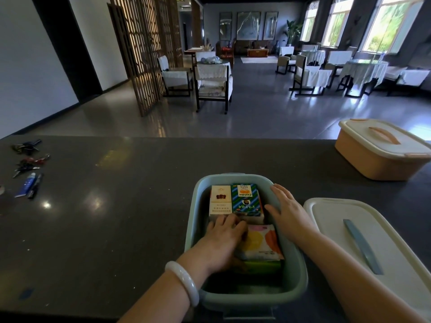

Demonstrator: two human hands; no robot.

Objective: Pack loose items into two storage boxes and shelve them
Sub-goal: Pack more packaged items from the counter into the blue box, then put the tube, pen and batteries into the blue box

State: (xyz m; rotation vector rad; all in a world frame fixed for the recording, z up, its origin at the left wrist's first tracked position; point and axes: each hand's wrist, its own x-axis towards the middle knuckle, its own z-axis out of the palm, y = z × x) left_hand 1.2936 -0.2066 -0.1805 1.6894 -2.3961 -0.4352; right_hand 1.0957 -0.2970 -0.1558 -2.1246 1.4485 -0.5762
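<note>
A person leans over a dark counter (116,206), packing a green box (300,273) set near its front edge. The left hand (224,241) reaches inside with fingers curled down over the packets, though whether it grips one cannot be told. The right hand (286,210) lies flat and spread on the box's right rim, steadying it. Inside, a white carton (220,201) and a striped carton (245,198) sit side by side at the far end, with a pastel pack (261,241) nearer. The green box's lid (373,241) waits just beside it on the right; a closed orange box (382,150) stands well apart at the far right. Keys (28,145), a tube (26,184) and other small items lie far left, unpacked. The risks appear modest: packets stacked too high could stop the lid seating, and a hard push could slide the box toward the edge.
</note>
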